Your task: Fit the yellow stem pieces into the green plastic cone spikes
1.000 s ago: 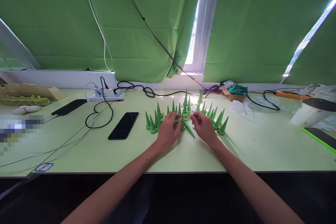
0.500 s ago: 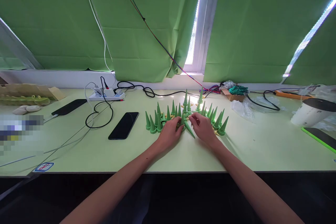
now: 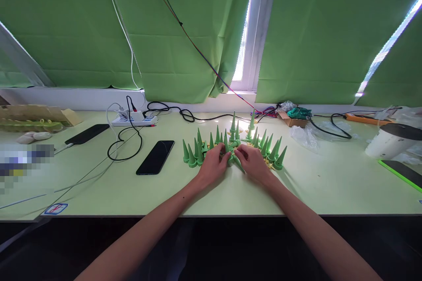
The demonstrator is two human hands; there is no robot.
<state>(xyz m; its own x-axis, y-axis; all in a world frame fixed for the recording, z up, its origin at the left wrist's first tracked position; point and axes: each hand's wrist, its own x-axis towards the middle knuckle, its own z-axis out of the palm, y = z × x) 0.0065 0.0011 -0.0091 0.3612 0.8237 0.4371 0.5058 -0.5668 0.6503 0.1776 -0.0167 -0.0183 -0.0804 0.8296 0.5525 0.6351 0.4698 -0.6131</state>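
Many small green plastic cones stand on the table, among them an upright one (image 3: 186, 153) at the left of the cluster. My left hand (image 3: 213, 161) is closed, its thumb and fingers around a green cone mostly hidden by them. My right hand (image 3: 253, 160) pinches close beside it, fingertips almost meeting the left ones; what lies in that pinch is too small to make out. A fallen green cone (image 3: 238, 165) lies between the hands, its tip toward me. Small yellowish pieces (image 3: 268, 164) lie among the cones on the right.
A black phone (image 3: 155, 158) lies left of the cones, with another phone (image 3: 87, 134) farther left. Behind them are a power strip (image 3: 150, 120) and looping black cables. A small cardboard box (image 3: 292, 120), plastic wrap (image 3: 305, 137) and a white cup (image 3: 389, 142) are at the right.
My right hand has moved slightly left, bringing its fingertips to the left hand's. The cone at my left fingertips is now more covered. The other cones have not moved.
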